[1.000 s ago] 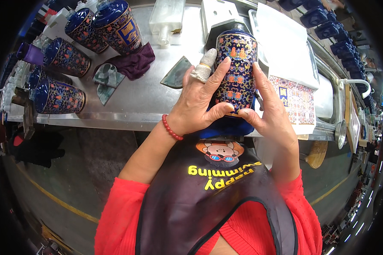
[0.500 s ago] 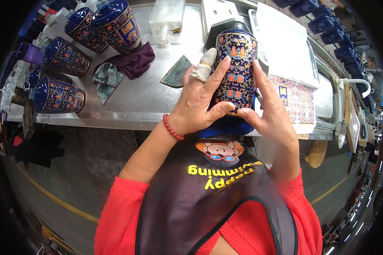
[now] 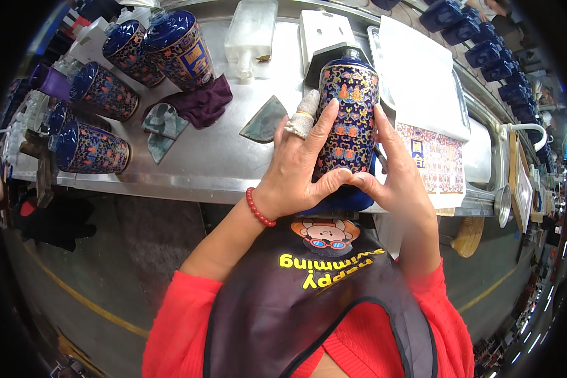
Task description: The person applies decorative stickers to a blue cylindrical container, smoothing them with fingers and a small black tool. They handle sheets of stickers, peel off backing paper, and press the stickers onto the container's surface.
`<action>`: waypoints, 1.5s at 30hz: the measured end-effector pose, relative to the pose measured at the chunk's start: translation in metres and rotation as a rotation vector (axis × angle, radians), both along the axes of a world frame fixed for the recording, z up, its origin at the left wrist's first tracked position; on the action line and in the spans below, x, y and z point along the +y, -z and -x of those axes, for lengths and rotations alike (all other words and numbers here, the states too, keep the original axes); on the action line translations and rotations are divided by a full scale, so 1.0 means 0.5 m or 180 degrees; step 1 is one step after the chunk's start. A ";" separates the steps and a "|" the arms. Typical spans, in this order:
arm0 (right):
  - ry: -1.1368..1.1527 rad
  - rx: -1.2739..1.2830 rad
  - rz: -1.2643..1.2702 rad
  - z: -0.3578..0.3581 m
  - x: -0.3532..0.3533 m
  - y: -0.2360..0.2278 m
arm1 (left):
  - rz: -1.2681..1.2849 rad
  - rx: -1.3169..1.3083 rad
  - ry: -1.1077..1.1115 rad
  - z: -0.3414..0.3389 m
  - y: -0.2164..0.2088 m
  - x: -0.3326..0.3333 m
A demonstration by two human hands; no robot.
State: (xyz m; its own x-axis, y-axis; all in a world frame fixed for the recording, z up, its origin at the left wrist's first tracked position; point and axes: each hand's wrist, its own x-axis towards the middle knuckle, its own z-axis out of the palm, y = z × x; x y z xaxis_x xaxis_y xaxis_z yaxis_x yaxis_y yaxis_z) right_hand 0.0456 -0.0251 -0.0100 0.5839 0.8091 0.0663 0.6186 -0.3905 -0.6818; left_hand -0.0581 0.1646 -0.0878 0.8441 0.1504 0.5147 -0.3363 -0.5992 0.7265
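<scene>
A dark blue bottle [image 3: 348, 116] with a dense orange, yellow and pink floral pattern lies between my two hands, its clear glass neck pointing away from me. My left hand [image 3: 295, 167] presses along its left side; a greyish cloth finger cover [image 3: 303, 118] with a yellow band is on one finger. Along the right side, the fingers of my right hand [image 3: 404, 179] rest on the pattern. Both thumbs meet over the near end of the bottle. The palm sides and the bottle's underside are hidden.
Several similar patterned bottles [image 3: 94, 148] stand at the left by a purple cloth [image 3: 209, 104]. Dark green triangular scrapers [image 3: 266, 118] lie on the metal table [image 3: 189, 173]. A clear bottle [image 3: 252, 31] lies at the back; patterned sheets [image 3: 438, 167] and white paper [image 3: 422, 75] are on the right.
The bottle, my hands and the table all sit slightly lower in the picture. My thumbs have come together at the bottle's near end. Both hands keep their hold.
</scene>
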 end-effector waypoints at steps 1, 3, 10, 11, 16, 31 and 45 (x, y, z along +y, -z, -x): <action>-0.0008 -0.0027 0.0018 0.000 -0.001 0.000 | 0.0030 0.0000 0.0013 0.000 0.001 0.000; -0.0009 -0.0005 0.0000 0.000 -0.002 0.000 | 0.0088 -0.0005 0.0046 0.001 0.002 -0.001; -0.0114 -0.0381 -0.0140 -0.008 -0.002 -0.001 | 0.0191 -0.0039 0.0043 0.002 0.000 -0.005; -0.0145 -0.0632 -0.0129 -0.009 -0.002 0.000 | 0.0195 -0.0053 0.0067 0.002 0.000 -0.005; -0.0091 -0.0656 -0.0014 -0.005 -0.001 0.002 | 0.0091 -0.0149 0.0005 0.000 0.002 -0.007; -0.0037 -0.0574 -0.0055 -0.007 0.001 0.006 | 0.0136 -0.0101 -0.0074 0.008 0.002 -0.011; -0.0002 -0.0547 -0.0040 -0.005 0.000 0.003 | 0.0245 0.0292 -0.0120 0.028 -0.004 -0.018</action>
